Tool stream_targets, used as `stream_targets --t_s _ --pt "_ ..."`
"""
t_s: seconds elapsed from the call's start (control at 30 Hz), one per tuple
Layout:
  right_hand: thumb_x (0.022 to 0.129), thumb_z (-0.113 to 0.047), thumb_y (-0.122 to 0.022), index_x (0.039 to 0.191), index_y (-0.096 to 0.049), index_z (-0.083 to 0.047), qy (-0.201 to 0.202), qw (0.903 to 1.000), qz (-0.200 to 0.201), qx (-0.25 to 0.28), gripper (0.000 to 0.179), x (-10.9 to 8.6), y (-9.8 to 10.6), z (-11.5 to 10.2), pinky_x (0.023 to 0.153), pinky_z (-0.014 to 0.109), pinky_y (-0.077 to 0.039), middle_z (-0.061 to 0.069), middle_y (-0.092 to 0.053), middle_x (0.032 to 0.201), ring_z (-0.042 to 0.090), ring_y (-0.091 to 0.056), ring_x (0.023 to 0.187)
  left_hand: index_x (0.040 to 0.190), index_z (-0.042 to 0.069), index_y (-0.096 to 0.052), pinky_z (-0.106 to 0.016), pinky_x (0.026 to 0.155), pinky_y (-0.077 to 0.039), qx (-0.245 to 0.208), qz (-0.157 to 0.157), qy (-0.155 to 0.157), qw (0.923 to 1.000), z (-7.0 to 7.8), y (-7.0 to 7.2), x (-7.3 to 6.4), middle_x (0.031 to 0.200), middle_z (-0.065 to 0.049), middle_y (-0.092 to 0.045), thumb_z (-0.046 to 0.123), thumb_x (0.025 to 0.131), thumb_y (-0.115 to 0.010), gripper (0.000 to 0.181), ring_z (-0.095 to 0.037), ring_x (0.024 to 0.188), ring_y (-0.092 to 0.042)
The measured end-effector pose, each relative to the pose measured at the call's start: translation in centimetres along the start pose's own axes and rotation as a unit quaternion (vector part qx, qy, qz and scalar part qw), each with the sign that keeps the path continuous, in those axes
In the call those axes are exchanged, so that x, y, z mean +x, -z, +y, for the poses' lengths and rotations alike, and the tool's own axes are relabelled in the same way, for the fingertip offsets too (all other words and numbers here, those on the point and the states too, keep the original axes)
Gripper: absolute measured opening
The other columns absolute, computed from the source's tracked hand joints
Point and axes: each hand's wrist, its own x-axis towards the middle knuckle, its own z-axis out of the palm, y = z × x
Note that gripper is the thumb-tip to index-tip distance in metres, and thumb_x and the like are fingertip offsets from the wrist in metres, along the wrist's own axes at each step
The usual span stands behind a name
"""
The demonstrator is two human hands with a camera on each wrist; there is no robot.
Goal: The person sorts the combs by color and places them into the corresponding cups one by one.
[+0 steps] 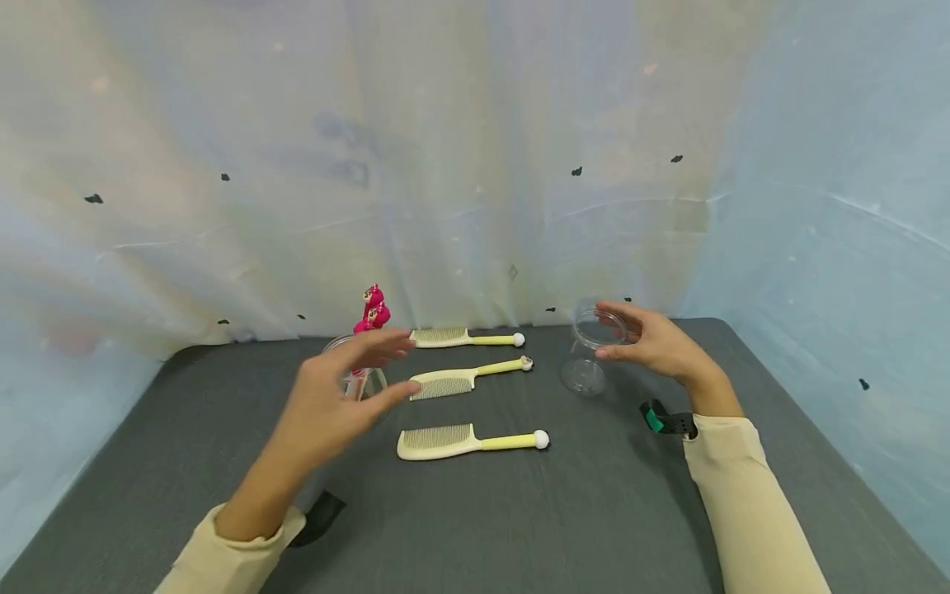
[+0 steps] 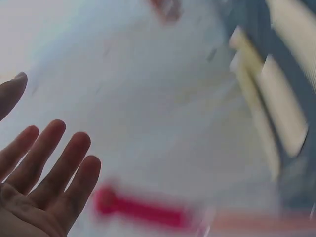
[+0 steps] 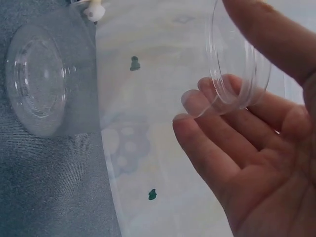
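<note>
My left hand (image 1: 334, 396) is held above the table with thumb and fingers spread, nothing between them. Behind it stands a clear container (image 1: 377, 384), partly hidden, with pink figure-topped items (image 1: 373, 313) rising out of it. They show as a blurred pink streak (image 2: 153, 210) in the left wrist view. My right hand (image 1: 656, 346) is at the rim of an upright clear jar (image 1: 582, 375), thumb on the near side, loosely bent fingers on the far side. Fingertips show through its wall (image 3: 232, 64); firm contact is unclear.
Between the containers lie a far comb (image 1: 441, 337), a middle comb (image 1: 445, 384) and a near comb (image 1: 438, 443), all cream with yellow handles pointing right. They rest on a dark grey tabletop (image 1: 475, 528). A pale patterned curtain (image 1: 475, 165) hangs behind and around the sides.
</note>
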Motion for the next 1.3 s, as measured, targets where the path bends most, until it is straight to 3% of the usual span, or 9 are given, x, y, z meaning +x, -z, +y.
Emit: stream_targets --t_s 0.1,0.23,0.37,0.47,0.63,0.77,0.93,1.3 --pt "0.087 -0.033 -0.078 0.157 -0.030 -0.014 -0.011 0.9999 0.006 -0.003 0.086 0.0 0.0 0.2 0.112 0.056 -0.039 0.011 -0.032 0.162 0.035 -0.030 0.150 0.131 0.023 -0.064 -0.030 0.089 -0.058 -0.016 -0.095 -0.006 0.9953 0.1 -3.8 0.9 0.118 0.008 -0.072 0.023 0.081 -0.084 0.054 -0.009 0.104 -0.070" --pt "0.086 -0.035 -0.078 0.157 -0.031 -0.015 -0.018 0.9998 0.004 -0.002 0.087 0.1 0.1 0.4 0.112 0.055 -0.040 0.010 -0.032 0.162 0.034 -0.031 0.150 0.135 0.020 -0.062 -0.037 0.091 -0.057 -0.022 -0.203 -0.004 0.9790 -0.7 -8.3 1.9 0.122 0.005 -0.072 0.030 0.083 -0.082 0.057 -0.013 0.106 -0.069" --pt "0.086 -0.035 -0.078 0.157 -0.030 -0.014 -0.017 0.9998 0.006 -0.003 0.088 0.2 0.3 0.3 0.112 0.055 -0.040 0.010 -0.031 0.163 0.034 -0.030 0.150 0.140 0.022 -0.057 -0.034 0.091 -0.056 -0.003 -0.263 -0.024 0.9644 -1.6 -12.0 2.9 0.127 0.005 -0.069 0.040 0.083 -0.080 0.064 -0.015 0.110 -0.067" --pt "0.087 -0.033 -0.078 0.157 -0.029 -0.012 -0.011 0.9999 0.006 -0.001 0.088 0.3 0.3 0.3 0.112 0.057 -0.039 0.012 -0.029 0.163 0.036 -0.030 0.150 0.142 0.022 -0.055 -0.031 0.092 -0.055 -0.014 -0.274 -0.050 0.9604 -1.9 -14.0 3.3 0.130 0.003 -0.068 0.042 0.082 -0.080 0.068 -0.017 0.113 -0.066" --pt "0.088 -0.031 -0.077 0.157 -0.030 -0.011 -0.006 1.0000 0.005 -0.001 0.086 0.4 -0.2 0.5 0.112 0.058 -0.038 0.014 -0.029 0.163 0.038 -0.031 0.149 0.143 0.022 -0.054 -0.033 0.096 -0.054 -0.053 -0.249 -0.053 0.9656 -1.9 -15.6 2.8 0.131 0.002 -0.067 0.037 0.080 -0.083 0.070 -0.017 0.115 -0.065" --pt "0.088 -0.033 -0.077 0.157 -0.031 -0.013 -0.009 1.0000 0.003 -0.004 0.086 0.5 -0.2 0.5 0.112 0.057 -0.038 0.012 -0.031 0.163 0.036 -0.031 0.150 0.141 0.024 -0.056 -0.029 0.096 -0.053 -0.005 -0.251 -0.051 0.9667 -2.2 -15.9 1.8 0.131 0.008 -0.066 0.040 0.081 -0.081 0.067 -0.010 0.114 -0.064" --pt "0.087 -0.036 -0.077 0.157 -0.031 -0.015 -0.016 0.9999 0.003 -0.007 0.086 0.5 0.1 0.2 0.112 0.057 -0.039 0.010 -0.032 0.162 0.035 -0.031 0.150 0.139 0.022 -0.059 -0.028 0.094 -0.053 0.055 -0.264 -0.073 0.9602 -2.4 -16.1 1.0 0.128 0.007 -0.067 0.042 0.081 -0.080 0.064 -0.009 0.115 -0.063" --pt "0.088 -0.037 -0.077 0.157 -0.030 -0.017 -0.014 0.9999 -0.001 -0.005 0.086 0.8 0.2 0.1 0.113 0.057 -0.037 0.009 -0.031 0.163 0.034 -0.030 0.151 0.139 0.022 -0.059 -0.026 0.088 -0.053 0.101 -0.286 -0.054 0.9513 -2.2 -17.2 0.9 0.127 0.008 -0.067 0.040 0.085 -0.078 0.061 -0.008 0.107 -0.061"
